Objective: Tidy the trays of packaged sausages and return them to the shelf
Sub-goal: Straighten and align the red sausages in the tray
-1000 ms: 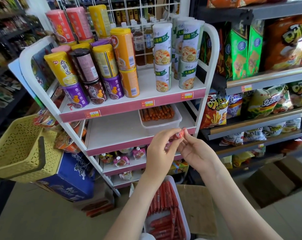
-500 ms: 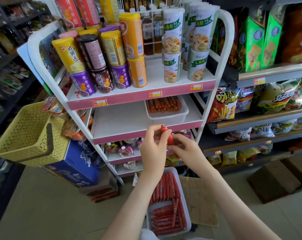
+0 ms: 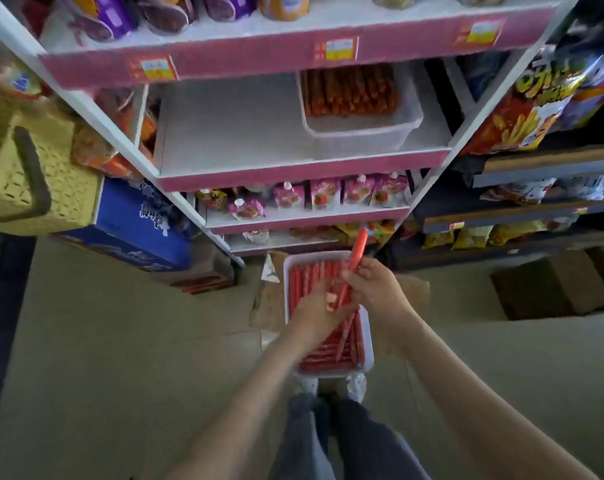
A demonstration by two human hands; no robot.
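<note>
Red packaged sausages (image 3: 324, 348) lie in rows in a shallow white plastic tray (image 3: 369, 355), which sits on the floor just in front of the person's pale shoes (image 3: 357, 382). Over this tray the right hand (image 3: 375, 285) has its fingers curled round one long red sausage stick (image 3: 358, 249), which tilts up and away past the tray's far rim. The left hand (image 3: 316, 311) hovers over the tray's middle with its fingers at the stick's lower end; blur hides whether they pinch it or only touch it. Beyond the tray and higher, a deeper translucent white tub (image 3: 359, 136) of orange-brown sausages stands on the right part of a white shelf with a pink front edge (image 3: 241, 133). Left of the tray, further off, a blue cardboard carton (image 3: 137, 230) stands on the floor, with a yellow perforated plastic basket (image 3: 23, 168) higher up beside it.
</note>
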